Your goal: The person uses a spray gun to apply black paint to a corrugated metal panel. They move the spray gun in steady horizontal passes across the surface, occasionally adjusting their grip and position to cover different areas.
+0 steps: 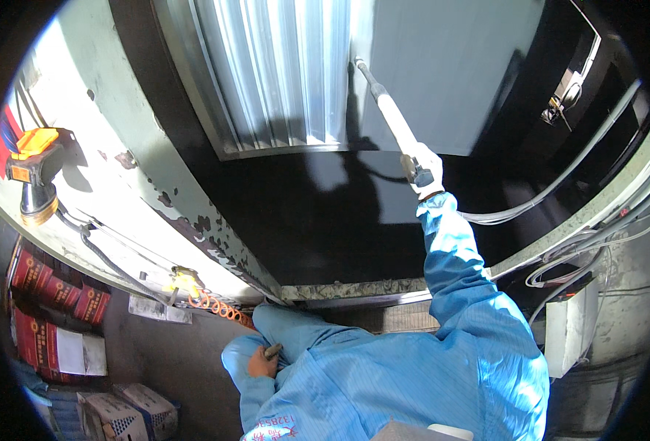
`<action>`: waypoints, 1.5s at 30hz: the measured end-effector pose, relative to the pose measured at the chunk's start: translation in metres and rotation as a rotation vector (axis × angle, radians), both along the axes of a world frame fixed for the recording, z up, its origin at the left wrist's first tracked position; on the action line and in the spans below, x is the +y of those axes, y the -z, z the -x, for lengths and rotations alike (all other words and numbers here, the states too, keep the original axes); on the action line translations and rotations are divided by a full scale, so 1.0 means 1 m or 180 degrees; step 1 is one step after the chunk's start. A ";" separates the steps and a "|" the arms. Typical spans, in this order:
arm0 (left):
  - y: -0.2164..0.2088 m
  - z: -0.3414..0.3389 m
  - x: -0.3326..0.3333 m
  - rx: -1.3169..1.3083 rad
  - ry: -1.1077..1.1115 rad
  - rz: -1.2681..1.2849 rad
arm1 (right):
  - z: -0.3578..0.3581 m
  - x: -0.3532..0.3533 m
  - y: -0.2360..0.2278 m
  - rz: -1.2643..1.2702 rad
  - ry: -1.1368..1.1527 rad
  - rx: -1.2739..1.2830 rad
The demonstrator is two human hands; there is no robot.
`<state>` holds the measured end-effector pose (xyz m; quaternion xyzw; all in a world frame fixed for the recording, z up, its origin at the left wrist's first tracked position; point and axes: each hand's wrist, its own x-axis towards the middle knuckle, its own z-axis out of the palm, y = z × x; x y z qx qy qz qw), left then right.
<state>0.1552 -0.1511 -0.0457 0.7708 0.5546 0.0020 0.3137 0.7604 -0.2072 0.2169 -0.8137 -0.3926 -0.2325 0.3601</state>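
My right hand [424, 170], in a white glove, is stretched far forward and closed around the grip of a long powder spray gun [396, 121]. The gun has a white barrel and a darker front tube. Its tip [359, 62] is close to the right edge of a bright ribbed metal panel [281, 73]; whether they touch I cannot tell. My left hand [261, 364] is bare and low by my bent knee, fingers curled round a short olive-brown object [273, 351]. Most of that object is hidden.
A flat grey surface [442, 81] adjoins the ribbed panel. Chipped pale frame [163, 169] borders the dark opening. Grey cables [545, 209] hang at right above a white box [569, 331]. At left are a black-and-yellow lamp-like device [37, 176], orange coiled hose [218, 305], red cartons [56, 290].
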 end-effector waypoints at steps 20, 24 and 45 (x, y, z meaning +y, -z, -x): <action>0.012 0.004 0.007 0.0275 0.0188 0.0062 | -0.016 0.020 -0.095 0.0553 0.0678 -0.0932; 0.006 0.000 0.002 0.0371 0.0162 -0.0063 | -0.026 0.025 -0.109 0.0090 0.0525 -0.0843; 0.014 -0.002 0.008 0.0560 0.0062 0.0279 | -0.051 0.057 -0.216 -0.0816 0.0166 -0.0789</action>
